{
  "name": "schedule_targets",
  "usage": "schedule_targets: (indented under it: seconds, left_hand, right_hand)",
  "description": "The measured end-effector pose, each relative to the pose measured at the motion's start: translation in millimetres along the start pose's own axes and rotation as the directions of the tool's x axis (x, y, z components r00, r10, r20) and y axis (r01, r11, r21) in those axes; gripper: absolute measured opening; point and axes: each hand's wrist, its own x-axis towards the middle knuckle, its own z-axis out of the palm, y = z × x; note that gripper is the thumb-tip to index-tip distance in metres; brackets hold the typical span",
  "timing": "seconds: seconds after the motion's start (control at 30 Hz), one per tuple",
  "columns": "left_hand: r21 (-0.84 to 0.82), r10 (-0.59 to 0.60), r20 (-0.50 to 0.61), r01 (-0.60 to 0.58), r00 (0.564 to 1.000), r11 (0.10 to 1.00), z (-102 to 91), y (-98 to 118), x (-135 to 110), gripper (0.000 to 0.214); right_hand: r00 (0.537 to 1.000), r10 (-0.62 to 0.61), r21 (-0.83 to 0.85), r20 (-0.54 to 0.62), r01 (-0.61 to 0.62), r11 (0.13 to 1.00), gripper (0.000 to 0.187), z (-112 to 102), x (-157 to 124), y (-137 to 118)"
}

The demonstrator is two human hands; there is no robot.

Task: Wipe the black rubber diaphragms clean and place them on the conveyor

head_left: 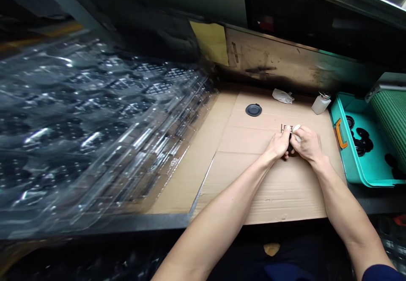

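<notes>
A small dark part [290,148] is held just above the middle of a flattened cardboard sheet [250,175], mostly hidden between the hands, so its shape cannot be made out. It is gripped from the near side by the closed fingers of the left hand [278,144]. The right hand [306,144] is closed beside it, with a white wipe [297,128] pinched at the fingertips; the wipe appears pressed against the part, though the contact is partly hidden. The two hands touch.

Dark printed marks [286,129] are seen on the cardboard just beyond the fingers. Farther up the sheet lie a black round disc with a small tab [253,110] and a crumpled white tissue [282,96]. A plastic bottle with a metal cap [321,103] is placed near the far right corner.

To the right stands a teal plastic crate [349,158] with an orange handle [341,133], holding black round parts [361,141]. A green mesh panel [391,120] rests beyond it. Stacked clear plastic trays [95,120] are piled along the left side of the cardboard.
</notes>
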Motion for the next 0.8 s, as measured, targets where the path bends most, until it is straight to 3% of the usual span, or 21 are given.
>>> schedule_targets:
  seconds: [0.07,0.13,0.27,0.33,0.4,0.6,0.8]
  left_hand:
    - [-0.068,-0.022,0.001,0.022,1.0,0.997,-1.3,1,1,0.072]
    - [-0.254,-0.081,0.034,0.088,0.996,0.963,-6.8,4,3,0.071]
    - [-0.642,-0.244,0.193,0.31,0.95,0.701,-28.8,17,6,0.074]
    - [-0.716,-0.292,0.245,0.375,0.925,0.588,-38.8,23,5,0.073]
    - [-0.749,-0.315,0.258,0.395,0.913,0.531,-44.0,28,4,0.071]
    - [-0.779,-0.342,0.226,0.38,0.912,0.498,-42.1,32,1,0.068]
    - [-0.766,-0.322,0.244,0.386,0.915,0.513,-43.5,27,4,0.07]
  right_hand:
    - [1.0,0.024,0.009,-0.02,-0.024,1.0,0.02,0,-1,-1]
    - [0.994,0.067,0.049,-0.092,-0.062,0.997,0.02,0,-2,-2]
    - [0.946,0.17,0.13,-0.275,-0.139,0.982,0.024,-3,-2,3]
    - [0.923,0.208,0.15,-0.325,-0.167,0.974,0.024,-4,0,11]
    - [0.907,0.242,0.16,-0.344,-0.197,0.967,0.022,-5,2,20]
    - [0.882,0.304,0.179,-0.359,-0.255,0.95,0.019,-1,5,37]
    - [0.889,0.319,0.188,-0.329,-0.269,0.945,0.021,3,4,37]
